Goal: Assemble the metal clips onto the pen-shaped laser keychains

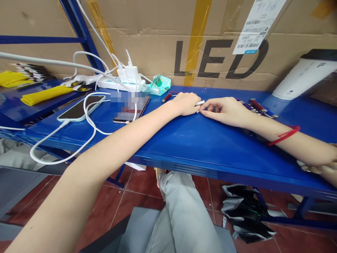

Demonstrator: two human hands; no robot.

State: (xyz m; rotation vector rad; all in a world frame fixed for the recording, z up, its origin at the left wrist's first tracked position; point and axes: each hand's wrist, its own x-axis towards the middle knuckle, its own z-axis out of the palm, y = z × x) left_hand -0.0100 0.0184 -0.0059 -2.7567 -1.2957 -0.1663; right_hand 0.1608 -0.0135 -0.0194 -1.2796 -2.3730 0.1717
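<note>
Over the blue tabletop, my left hand is closed around a small silver metal cylinder, whose end sticks out past the fingers. My right hand meets it from the right, thumb and fingertips pinched together close to the cylinder. A tiny silver tip shows just below, between the two hands; what the right fingers grip is hidden. Behind my left hand lies a short red metal cylinder with a cord. Beyond my right wrist is a pile of red, purple and blue metal cylinders, partly covered by the hand.
Left of my hands lie a dark phone and a light-blue-cased phone with looping white cables. A power strip, tissue pack and yellow sleeve sit behind. A white cup leans at right; a cardboard box forms the backdrop.
</note>
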